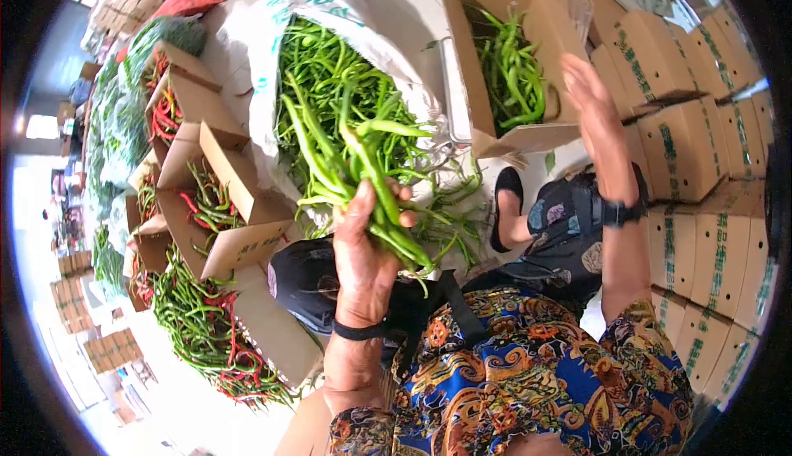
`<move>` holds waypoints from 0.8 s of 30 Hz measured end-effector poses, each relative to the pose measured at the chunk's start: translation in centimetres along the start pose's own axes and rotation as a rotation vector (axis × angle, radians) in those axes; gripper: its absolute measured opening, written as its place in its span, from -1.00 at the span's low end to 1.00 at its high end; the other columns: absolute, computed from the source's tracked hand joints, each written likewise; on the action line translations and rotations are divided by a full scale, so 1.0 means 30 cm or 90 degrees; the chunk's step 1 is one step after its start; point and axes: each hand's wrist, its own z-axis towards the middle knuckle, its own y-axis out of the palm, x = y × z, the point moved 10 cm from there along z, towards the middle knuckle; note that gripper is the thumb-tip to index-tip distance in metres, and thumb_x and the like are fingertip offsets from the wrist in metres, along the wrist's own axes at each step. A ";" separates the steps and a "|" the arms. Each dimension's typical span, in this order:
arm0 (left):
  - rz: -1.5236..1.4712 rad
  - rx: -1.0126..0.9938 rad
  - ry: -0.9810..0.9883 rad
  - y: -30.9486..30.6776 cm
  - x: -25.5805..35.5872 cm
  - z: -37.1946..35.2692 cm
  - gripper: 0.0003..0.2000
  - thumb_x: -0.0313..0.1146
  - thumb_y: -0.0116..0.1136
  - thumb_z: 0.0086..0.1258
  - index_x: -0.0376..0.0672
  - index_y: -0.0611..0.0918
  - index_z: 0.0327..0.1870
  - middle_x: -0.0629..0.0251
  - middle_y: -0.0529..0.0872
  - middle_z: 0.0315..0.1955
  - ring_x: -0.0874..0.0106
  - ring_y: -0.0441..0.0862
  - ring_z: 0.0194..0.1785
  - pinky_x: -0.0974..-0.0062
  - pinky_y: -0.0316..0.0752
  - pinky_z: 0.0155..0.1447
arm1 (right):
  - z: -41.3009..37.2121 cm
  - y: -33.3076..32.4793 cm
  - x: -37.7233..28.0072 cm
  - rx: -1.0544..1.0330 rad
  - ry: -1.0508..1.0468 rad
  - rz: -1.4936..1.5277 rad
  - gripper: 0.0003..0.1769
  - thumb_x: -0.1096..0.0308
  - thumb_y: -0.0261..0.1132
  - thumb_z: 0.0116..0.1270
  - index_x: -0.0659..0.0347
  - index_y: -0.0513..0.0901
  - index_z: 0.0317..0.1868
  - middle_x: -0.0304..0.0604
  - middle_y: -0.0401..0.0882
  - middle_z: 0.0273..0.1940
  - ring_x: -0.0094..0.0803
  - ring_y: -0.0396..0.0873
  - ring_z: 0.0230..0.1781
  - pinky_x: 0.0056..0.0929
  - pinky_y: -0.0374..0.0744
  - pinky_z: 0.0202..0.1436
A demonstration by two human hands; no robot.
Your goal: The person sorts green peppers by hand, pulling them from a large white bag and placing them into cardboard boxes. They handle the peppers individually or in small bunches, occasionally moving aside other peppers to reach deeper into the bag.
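My left hand (365,242) is wrapped round a bunch of long green chili peppers (379,188), some tips pointing away from me and others hanging below the fist. Behind that bunch lies a large white woven sack (363,7), its mouth spread wide and full of the same green peppers (355,64). My right hand (592,97) is nearest to the open cardboard box (540,136), stretched out flat beside its right wall with nothing in it. Inside the box, a small heap of green peppers (510,68) covers part of the bottom.
To the left stand open cartons (227,167) with red and green peppers. A heap of mixed peppers (198,324) lies in front of them. Closed printed cartons (681,155) are stacked on the right. Loose green peppers (454,209) spill from the sack near my foot (510,209).
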 end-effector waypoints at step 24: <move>-0.110 0.041 0.075 -0.171 0.072 0.096 -0.81 -0.34 0.11 0.44 -0.29 0.50 -0.12 0.22 0.58 -0.28 0.45 0.53 -0.18 0.63 0.47 -0.32 | -0.197 0.460 -0.018 -0.291 0.260 0.453 -0.65 0.20 0.12 0.48 0.32 0.52 0.05 0.01 0.63 -0.05 -0.30 0.63 -0.06 -0.36 0.59 0.06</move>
